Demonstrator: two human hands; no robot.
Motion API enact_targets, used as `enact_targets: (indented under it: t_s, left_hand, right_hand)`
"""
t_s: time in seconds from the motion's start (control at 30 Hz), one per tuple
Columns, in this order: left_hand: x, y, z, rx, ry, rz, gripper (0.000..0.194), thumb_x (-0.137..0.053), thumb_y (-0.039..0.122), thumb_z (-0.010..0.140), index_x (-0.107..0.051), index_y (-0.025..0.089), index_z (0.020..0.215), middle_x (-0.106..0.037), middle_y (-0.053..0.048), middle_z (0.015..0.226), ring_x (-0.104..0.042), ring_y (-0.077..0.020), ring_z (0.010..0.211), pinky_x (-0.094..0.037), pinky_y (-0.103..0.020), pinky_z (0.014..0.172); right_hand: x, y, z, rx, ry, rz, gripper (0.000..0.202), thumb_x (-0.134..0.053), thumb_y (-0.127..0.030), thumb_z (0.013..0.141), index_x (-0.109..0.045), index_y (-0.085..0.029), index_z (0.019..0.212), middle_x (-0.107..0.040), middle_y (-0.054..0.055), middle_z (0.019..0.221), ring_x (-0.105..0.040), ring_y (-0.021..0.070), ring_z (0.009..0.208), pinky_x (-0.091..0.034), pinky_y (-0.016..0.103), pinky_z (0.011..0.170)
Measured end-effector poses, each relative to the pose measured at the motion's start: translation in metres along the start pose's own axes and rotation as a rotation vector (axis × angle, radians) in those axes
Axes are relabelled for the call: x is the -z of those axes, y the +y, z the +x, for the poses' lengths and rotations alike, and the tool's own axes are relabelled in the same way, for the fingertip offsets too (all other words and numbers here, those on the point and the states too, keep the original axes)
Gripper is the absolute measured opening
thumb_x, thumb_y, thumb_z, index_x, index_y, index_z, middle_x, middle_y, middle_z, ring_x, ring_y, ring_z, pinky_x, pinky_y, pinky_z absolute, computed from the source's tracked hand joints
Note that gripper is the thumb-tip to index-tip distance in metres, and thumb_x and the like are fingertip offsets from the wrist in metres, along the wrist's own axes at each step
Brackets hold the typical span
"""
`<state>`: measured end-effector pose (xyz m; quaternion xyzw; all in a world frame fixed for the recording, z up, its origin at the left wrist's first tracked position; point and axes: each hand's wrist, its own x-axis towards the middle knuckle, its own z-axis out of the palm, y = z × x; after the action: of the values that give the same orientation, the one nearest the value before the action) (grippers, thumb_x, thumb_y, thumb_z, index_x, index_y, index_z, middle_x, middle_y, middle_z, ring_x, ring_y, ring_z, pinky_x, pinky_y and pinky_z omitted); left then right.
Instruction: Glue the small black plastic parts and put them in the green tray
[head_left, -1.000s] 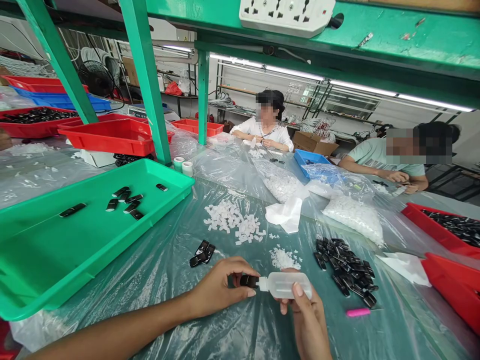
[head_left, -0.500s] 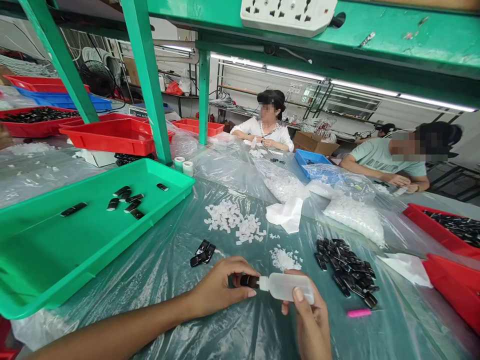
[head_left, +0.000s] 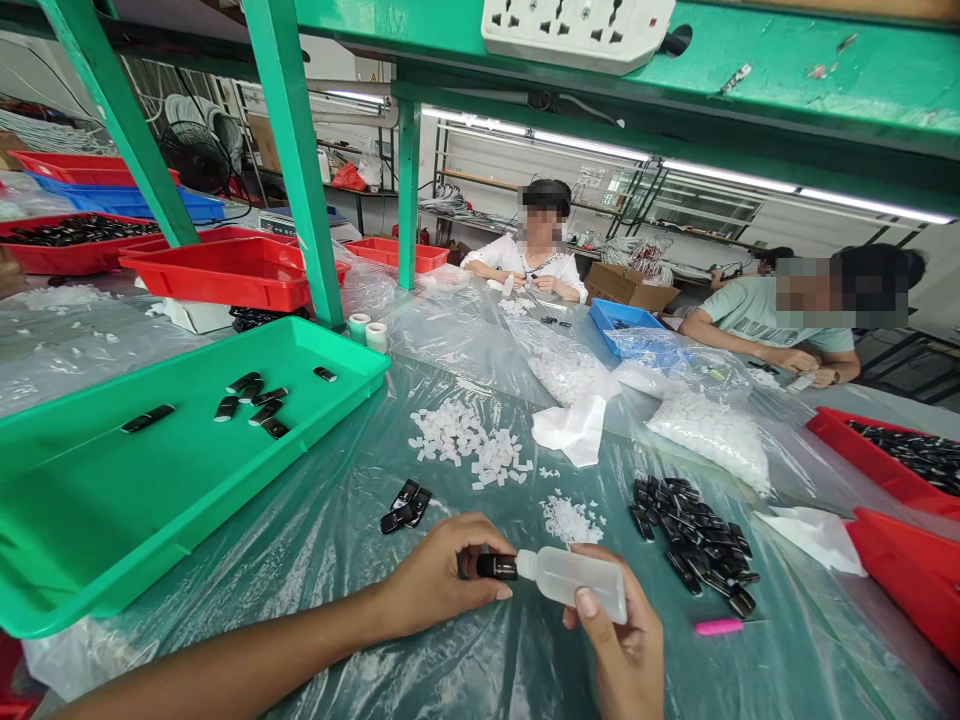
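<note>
My left hand pinches a small black piece between thumb and fingers. In my right hand is a translucent white squeeze bottle, lying nearly level, its cap end against the right end of the black piece. The bottle's tip is hidden there. Just beyond my left hand lie a few black pieces. Small white bits are heaped behind the bottle, with larger white pieces farther back. A pile of black pieces and a pink-handled tool lie right of my right hand.
A green tray with several black pieces fills the left side. Red trays stand at the right edge. Bags of white pieces lie farther back. Two people sit across the table. A green post rises behind the tray.
The bottle has tilted slightly, its base lower, and its cap has shifted a little left. The black piece in my left hand has turned slightly and shows more of its surface.
</note>
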<state>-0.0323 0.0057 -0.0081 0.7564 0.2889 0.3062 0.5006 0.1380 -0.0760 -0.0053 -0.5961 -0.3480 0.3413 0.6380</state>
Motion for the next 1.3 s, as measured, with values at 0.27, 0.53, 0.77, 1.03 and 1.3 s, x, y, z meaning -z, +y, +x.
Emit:
enact_targets:
  t_s: [0.27,0.53,0.77,1.03,1.3]
  left_hand:
    - [-0.001,0.001,-0.001,0.013,0.008,-0.001,0.018,-0.069,0.024,0.073,-0.064,0.017,0.088,-0.057,-0.003,0.085,-0.051,-0.0129,0.069,-0.036,-0.02,0.057]
    - [-0.002,0.001,0.001,0.015,-0.005,-0.195,0.015,-0.066,0.018,0.074,-0.064,0.016,0.089,-0.057,-0.007,0.1,-0.057,-0.0163,0.083,-0.046,-0.024,0.072]
    - [-0.003,0.001,-0.001,0.033,-0.007,-0.248,0.011,-0.062,0.016,0.075,-0.063,0.017,0.087,-0.054,-0.008,0.11,-0.056,-0.0151,0.085,-0.047,-0.023,0.073]
    - [-0.002,0.001,0.0,0.002,0.031,-0.151,0.018,-0.068,0.026,0.074,-0.062,0.016,0.087,-0.059,-0.007,0.096,-0.056,-0.0145,0.074,-0.046,-0.023,0.065]
    - [-0.002,-0.001,-0.001,-0.047,0.033,-0.049,0.018,-0.068,0.027,0.075,-0.062,0.016,0.088,-0.058,-0.006,0.091,-0.054,-0.0146,0.073,-0.042,-0.022,0.062]
  right_hand:
    - [0.001,0.002,0.001,-0.018,-0.028,0.057,0.036,-0.069,-0.045,0.066,-0.062,-0.019,0.089,-0.058,0.001,0.067,-0.048,0.0124,0.049,-0.039,0.024,0.047]
    - [0.002,0.003,0.013,-0.289,-0.134,0.467,0.032,-0.054,-0.047,0.08,-0.062,-0.019,0.092,-0.052,-0.003,0.052,-0.048,0.0122,0.043,-0.049,0.035,0.062]
    - [0.005,0.004,0.016,-0.3,-0.207,0.493,0.031,-0.052,-0.049,0.08,-0.065,-0.023,0.091,-0.054,-0.002,0.054,-0.049,0.0133,0.046,-0.049,0.037,0.064]
    - [0.003,0.006,0.012,-0.261,-0.188,0.37,0.033,-0.055,-0.05,0.079,-0.061,-0.022,0.094,-0.053,-0.003,0.055,-0.049,0.0146,0.046,-0.048,0.036,0.062]
    - [0.0,0.002,0.008,-0.153,-0.129,0.235,0.035,-0.061,-0.047,0.075,-0.058,-0.018,0.095,-0.055,-0.002,0.053,-0.054,0.0168,0.052,-0.042,0.027,0.053]
